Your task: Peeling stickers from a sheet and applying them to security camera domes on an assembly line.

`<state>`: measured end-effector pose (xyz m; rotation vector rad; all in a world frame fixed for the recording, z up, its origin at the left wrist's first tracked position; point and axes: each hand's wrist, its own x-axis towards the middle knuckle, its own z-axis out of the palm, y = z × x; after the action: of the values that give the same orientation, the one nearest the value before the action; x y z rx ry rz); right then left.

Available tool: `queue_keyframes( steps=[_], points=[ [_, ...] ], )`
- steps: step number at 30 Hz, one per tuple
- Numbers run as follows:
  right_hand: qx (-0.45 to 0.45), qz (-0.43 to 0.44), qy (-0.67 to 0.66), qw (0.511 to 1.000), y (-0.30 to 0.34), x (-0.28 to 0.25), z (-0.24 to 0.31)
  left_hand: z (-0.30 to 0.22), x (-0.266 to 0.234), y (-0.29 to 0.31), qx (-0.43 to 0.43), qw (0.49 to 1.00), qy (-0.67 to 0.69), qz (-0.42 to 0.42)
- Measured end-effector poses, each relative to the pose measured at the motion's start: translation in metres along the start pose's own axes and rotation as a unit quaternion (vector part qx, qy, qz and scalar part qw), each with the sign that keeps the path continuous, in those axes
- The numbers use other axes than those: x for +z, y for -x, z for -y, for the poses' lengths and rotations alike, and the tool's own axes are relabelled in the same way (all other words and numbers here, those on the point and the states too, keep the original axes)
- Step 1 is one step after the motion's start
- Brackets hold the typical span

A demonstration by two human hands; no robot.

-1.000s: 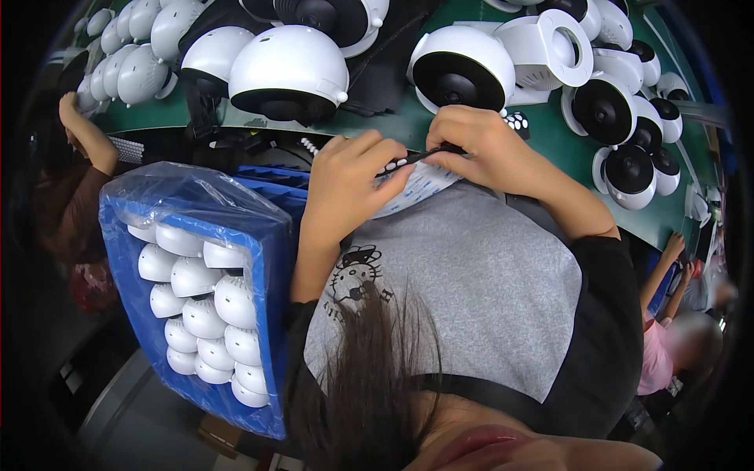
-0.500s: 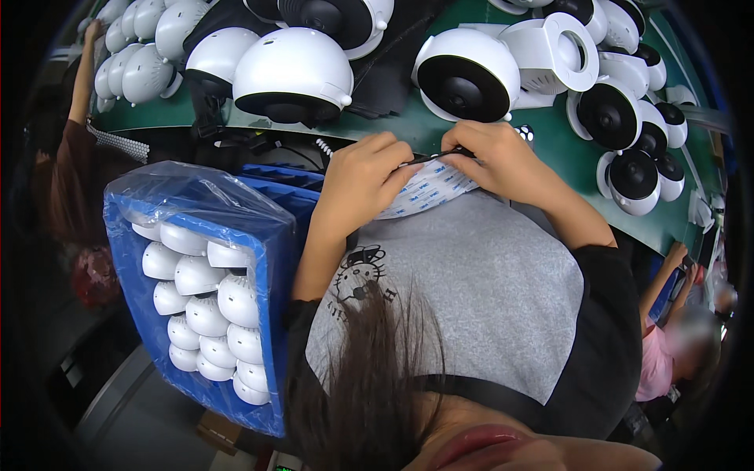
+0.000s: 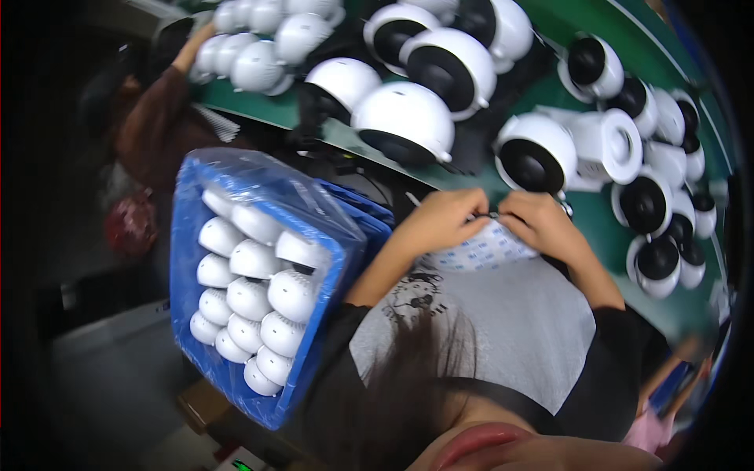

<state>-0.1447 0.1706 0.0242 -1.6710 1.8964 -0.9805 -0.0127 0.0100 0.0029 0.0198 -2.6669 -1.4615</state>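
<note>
My left hand (image 3: 446,224) and my right hand (image 3: 543,225) meet close together at the table's near edge, fingers bent and pinched. Between the fingertips runs a thin black strip (image 3: 493,215); most of it is hidden by the fingers, and whether it is a cord or a strip of tape I cannot tell. Just below hangs a white sheet with blue print (image 3: 488,250), like adhesive backing paper, against my grey shirt front. Beyond my right hand lies a white dome camera with a black face (image 3: 536,153). Another dome camera (image 3: 404,122) rests beyond my left hand.
Many more dome cameras cover the green table (image 3: 463,182), with a white ring-shaped bracket (image 3: 613,145) at right. At my left stands a blue crate (image 3: 310,345) lined with clear plastic, filled with white domes (image 3: 247,298). A co-worker's brown sleeve (image 3: 153,110) shows at far left.
The view has swung, so the table, crate and hands sit further right and most sit lower. My hands have come closer together, and less of the black strip shows.
</note>
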Motion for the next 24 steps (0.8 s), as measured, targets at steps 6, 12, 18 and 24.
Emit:
queue_keyframes(
  steps=[6,12,18,24],
  points=[
    [-0.022,-0.039,-0.032,0.998,-0.005,-0.003,0.008,0.004,0.004,0.000,0.027,0.998,-0.051,-0.024],
    [0.029,-0.011,-0.040,0.999,-0.005,-0.007,0.008,0.004,0.002,0.002,0.026,0.999,-0.032,-0.025],
    [0.043,-0.031,-0.053,0.997,-0.002,-0.013,0.008,-0.002,-0.003,0.007,-0.040,0.998,0.015,-0.038],
    [0.017,-0.030,-0.037,0.999,-0.004,-0.011,0.007,-0.001,0.004,0.005,-0.017,0.999,0.004,-0.037]
  ],
)
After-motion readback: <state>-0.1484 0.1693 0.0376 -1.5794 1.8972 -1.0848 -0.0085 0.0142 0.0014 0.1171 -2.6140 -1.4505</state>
